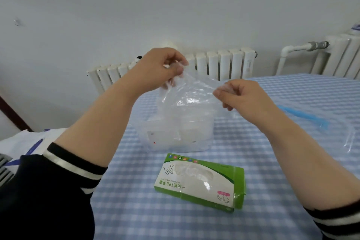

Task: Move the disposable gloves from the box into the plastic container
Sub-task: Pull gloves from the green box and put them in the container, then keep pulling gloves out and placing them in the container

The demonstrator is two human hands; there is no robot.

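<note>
A clear disposable glove (191, 93) hangs stretched between my two hands, above the table. My left hand (159, 70) pinches its upper left edge, held high. My right hand (239, 94) pinches its right edge, a little lower. Directly below the glove stands the clear plastic container (175, 136), with white labels on its front wall. Nearer to me lies the green and white glove box (200, 181), flat on the table, with more clear gloves showing in its oval opening.
The table carries a blue and white checked cloth (253, 161). A blue strip and clear plastic film (303, 116) lie at the right. White radiators (224, 64) stand behind the table against the wall. White fabric (23, 142) lies at the left edge.
</note>
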